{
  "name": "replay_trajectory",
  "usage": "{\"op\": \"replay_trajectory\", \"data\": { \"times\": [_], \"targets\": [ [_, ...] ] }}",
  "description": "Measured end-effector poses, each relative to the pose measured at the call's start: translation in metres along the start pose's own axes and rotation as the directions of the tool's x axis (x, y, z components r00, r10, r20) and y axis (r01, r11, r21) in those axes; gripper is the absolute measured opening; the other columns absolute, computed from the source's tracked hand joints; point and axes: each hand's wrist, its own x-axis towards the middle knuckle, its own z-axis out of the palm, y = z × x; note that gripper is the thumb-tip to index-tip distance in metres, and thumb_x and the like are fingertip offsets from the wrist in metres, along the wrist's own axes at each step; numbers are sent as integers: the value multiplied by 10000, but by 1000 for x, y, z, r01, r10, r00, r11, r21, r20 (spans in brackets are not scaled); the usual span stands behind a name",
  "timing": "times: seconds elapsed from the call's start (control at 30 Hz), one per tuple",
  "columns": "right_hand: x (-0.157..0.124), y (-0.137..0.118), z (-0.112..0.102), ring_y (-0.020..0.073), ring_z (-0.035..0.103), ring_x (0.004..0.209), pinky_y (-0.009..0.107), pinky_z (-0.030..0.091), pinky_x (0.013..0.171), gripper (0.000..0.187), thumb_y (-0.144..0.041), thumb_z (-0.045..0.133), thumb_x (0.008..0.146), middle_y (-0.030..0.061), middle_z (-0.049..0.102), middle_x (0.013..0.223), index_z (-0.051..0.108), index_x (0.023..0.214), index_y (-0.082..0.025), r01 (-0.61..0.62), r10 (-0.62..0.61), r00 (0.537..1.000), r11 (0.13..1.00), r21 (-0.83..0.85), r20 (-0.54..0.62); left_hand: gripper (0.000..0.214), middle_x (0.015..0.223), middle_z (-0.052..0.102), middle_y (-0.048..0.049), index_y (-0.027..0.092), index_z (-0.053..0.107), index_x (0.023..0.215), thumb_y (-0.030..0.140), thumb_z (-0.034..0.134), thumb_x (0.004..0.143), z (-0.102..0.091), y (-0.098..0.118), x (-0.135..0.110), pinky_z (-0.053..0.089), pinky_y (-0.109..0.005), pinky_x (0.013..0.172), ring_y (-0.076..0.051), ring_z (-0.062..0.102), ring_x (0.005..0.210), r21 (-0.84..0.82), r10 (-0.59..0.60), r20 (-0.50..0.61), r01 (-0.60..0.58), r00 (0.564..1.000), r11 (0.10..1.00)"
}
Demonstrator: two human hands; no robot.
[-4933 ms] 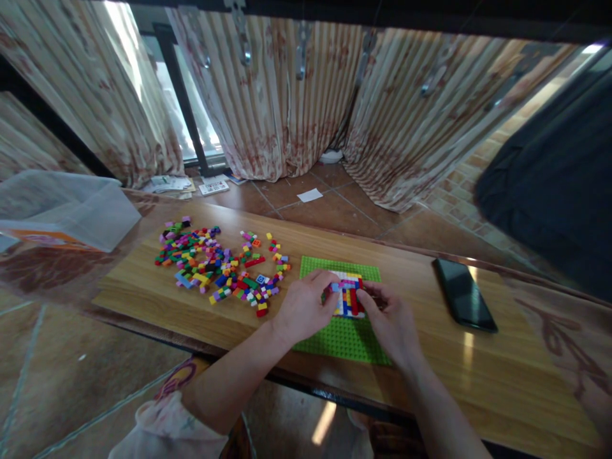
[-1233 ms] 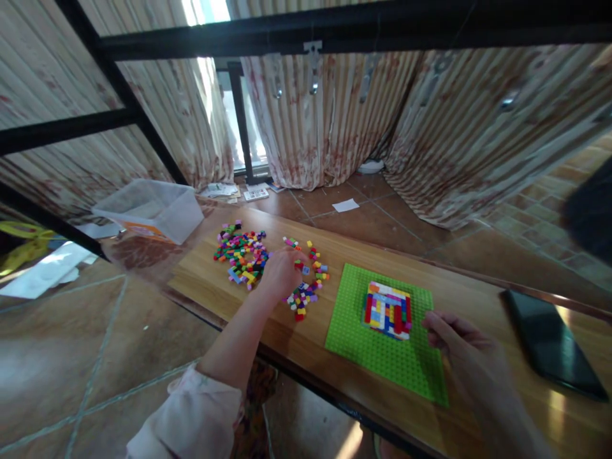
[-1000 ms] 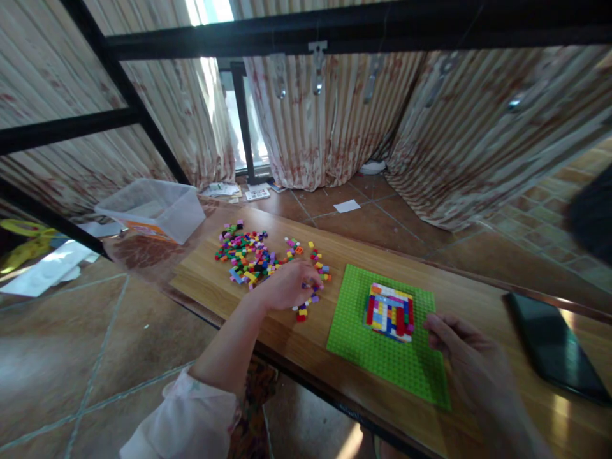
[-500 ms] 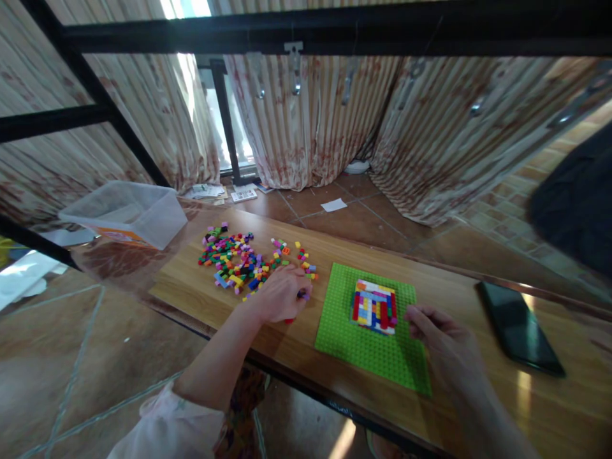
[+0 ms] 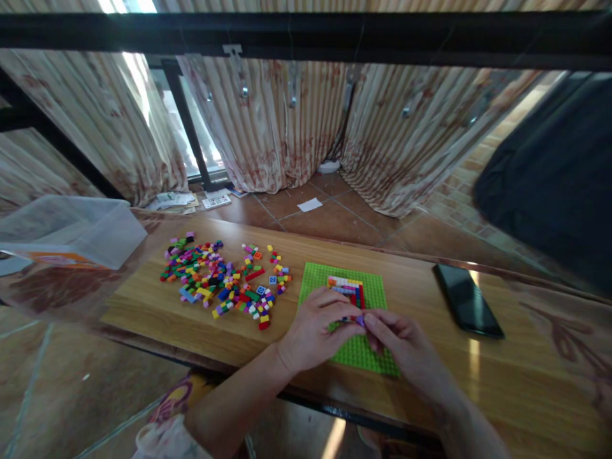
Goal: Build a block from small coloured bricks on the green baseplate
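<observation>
A green studded baseplate point(image 5: 310, 275) lies on the wooden table, bearing a low build of multicoloured toy bricks point(image 5: 357, 284). Over the build's near side, my two hands meet fingertip to fingertip. My left hand point(image 5: 321, 328) comes in from the left with thumb and fingers pinched at a small purple brick point(image 5: 360, 320). From the right, my right hand point(image 5: 404, 338) has its thumb and forefinger closed on the same brick. My fingers cover the near part of the build, so whether the brick touches it is hidden.
Loose coloured bricks point(image 5: 205, 274) are spread on the table point(image 5: 157, 312) to the left. A clear plastic bin point(image 5: 90, 223) stands at the far left. A black phone point(image 5: 468, 299) lies on the right. A dark bar point(image 5: 306, 39) crosses above.
My left hand has moved right, from the loose bricks to the build, with a small piece in its fingers. My right hand now meets it there. The camera view has swung right.
</observation>
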Motion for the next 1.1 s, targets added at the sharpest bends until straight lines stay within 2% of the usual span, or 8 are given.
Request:
{"op": "replay_trajectory", "data": {
  "times": [0.17,0.43,0.53,0.63,0.77,0.9,1.1],
  "targets": [
    [-2,1,-10,76,384,497,219,302,470,371,-544,675,789,-38,485,531,672,690,-186,-36,36,999,992,119,1,170,878,695,-47,206,712,936,354,654,873,17,3,2,514,-324,817,-165,628,869,-37,-13,-48,11,999,999],
    [-2,4,-16,88,440,539,224,362,499,386,-556,725,726,-21,558,585,756,842,-189,-94,94,996,990,105,0,175,879,685,-47,205,703,977,338,637,885,27,1,-1,514,-322,807,-171,613,868,46,-26,-43,28,999,999],
    [2,9,-19,89,442,537,225,357,493,416,-577,733,700,-14,578,598,756,829,-182,-100,104,993,993,59,-65,186,916,685,-52,203,690,1004,326,653,869,26,-4,-1,512,-348,826,-191,607,905,110,-57,-38,61,998,992],
    [6,14,-23,92,457,533,229,357,492,436,-592,750,659,-9,598,612,754,801,-180,-123,124,981,992,18,-149,163,961,684,-61,195,678,1010,246,641,860,20,-9,-2,507,-371,857,-205,605,953,142,-110,-47,116,993,983],
    [8,17,-21,98,478,531,234,368,488,434,-601,743,657,3,626,632,756,775,-183,-151,147,979,988,-21,-144,167,983,671,-59,203,678,990,186,636,828,15,-13,-3,504,-382,867,-211,602,954,155,-153,-21,155,988,976],
    [9,17,-17,93,476,516,228,356,473,451,-619,734,653,11,633,621,749,719,-174,-162,155,978,986,-44,-140,142,991,660,-55,205,677,961,189,629,829,16,-13,-5,497,-379,861,-211,588,946,190,-134,45,123,990,974],
    [12,17,-15,101,484,500,235,363,466,490,-654,740,601,24,643,596,740,667,-169,-163,146,972,983,-79,-187,139,995,655,-59,206,679,979,201,606,861,20,-13,-6,487,-379,861,-211,578,954,220,-106,85,85,991,972]
  ]
}}
